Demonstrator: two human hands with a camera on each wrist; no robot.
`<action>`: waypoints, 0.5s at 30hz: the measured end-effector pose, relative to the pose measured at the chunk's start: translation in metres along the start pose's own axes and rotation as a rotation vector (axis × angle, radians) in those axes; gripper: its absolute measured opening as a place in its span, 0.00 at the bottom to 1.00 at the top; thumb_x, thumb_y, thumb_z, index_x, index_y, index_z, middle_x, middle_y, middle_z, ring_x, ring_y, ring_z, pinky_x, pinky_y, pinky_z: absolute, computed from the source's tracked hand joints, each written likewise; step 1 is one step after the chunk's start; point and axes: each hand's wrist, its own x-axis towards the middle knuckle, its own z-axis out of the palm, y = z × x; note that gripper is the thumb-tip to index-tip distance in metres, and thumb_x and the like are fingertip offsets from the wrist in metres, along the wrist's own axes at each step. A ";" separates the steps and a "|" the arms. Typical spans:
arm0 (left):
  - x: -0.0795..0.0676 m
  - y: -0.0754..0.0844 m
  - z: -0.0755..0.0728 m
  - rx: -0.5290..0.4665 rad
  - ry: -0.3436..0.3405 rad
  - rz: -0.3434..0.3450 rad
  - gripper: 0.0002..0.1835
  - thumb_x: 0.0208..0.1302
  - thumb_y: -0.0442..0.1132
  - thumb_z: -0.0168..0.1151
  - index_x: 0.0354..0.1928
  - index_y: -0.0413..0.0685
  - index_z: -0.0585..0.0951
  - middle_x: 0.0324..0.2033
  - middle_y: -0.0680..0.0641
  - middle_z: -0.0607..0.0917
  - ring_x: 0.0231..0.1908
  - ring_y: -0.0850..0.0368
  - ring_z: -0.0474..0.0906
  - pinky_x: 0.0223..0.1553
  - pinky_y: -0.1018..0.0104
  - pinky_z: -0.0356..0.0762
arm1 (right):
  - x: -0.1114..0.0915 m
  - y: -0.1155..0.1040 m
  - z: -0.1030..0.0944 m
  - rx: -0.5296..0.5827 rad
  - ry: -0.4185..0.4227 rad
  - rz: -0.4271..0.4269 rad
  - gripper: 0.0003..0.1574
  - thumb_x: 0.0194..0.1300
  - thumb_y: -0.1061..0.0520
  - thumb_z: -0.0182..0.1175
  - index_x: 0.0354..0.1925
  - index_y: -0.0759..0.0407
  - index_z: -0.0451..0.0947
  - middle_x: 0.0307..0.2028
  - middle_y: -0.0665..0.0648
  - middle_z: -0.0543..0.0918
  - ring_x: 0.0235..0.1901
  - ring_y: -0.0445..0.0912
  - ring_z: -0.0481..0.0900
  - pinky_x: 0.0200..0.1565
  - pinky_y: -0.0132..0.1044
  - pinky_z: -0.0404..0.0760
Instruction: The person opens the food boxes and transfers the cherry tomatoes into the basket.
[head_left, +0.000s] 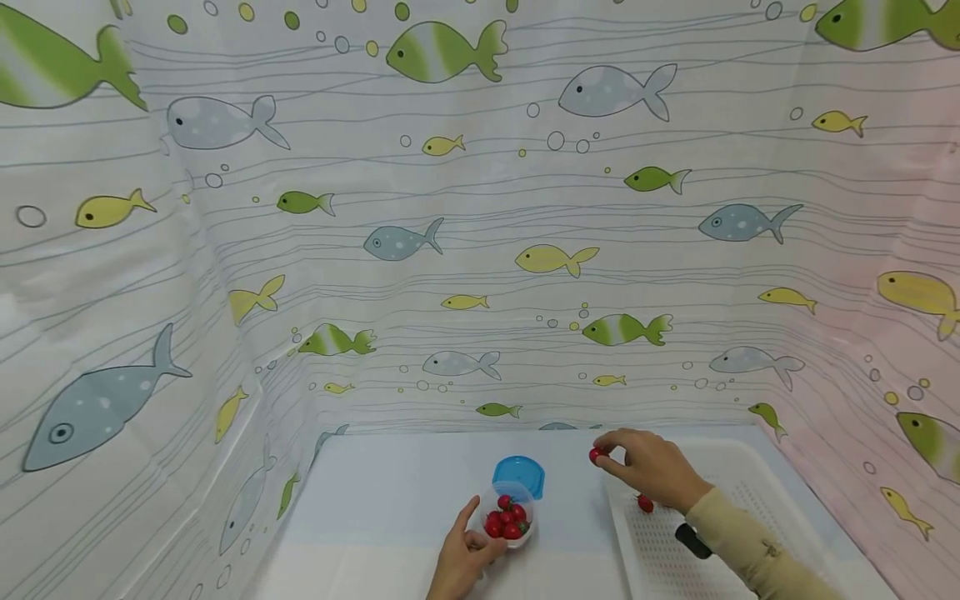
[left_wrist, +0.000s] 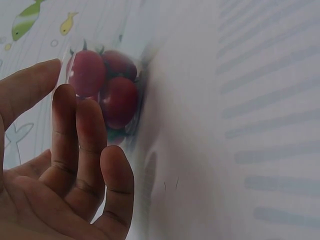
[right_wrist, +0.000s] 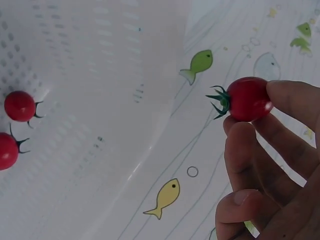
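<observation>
My right hand pinches a red cherry tomato with a green stem between thumb and fingertips, raised near the white basket's far left corner. At the table's middle stands a small clear tub with several cherry tomatoes in it. Beside this tub is my left hand, index finger and thumb spread along its left and near sides. The left wrist view shows the other fingers loosely bent in front of it. Just behind the tub lies a blue lid.
A white perforated basket stands on the right of the white table. Loose tomatoes lie in it, partly under my right arm in the head view. A dark band shows below my right wrist. Fish-patterned sheeting encloses the table.
</observation>
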 end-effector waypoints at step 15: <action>0.009 0.000 0.007 0.001 0.023 -0.007 0.52 0.61 0.48 0.74 0.77 0.36 0.55 0.26 0.50 0.82 0.26 0.57 0.77 0.25 0.63 0.75 | -0.028 0.081 -0.013 -0.068 -0.043 0.139 0.13 0.65 0.44 0.70 0.46 0.45 0.85 0.39 0.42 0.85 0.29 0.38 0.75 0.31 0.39 0.76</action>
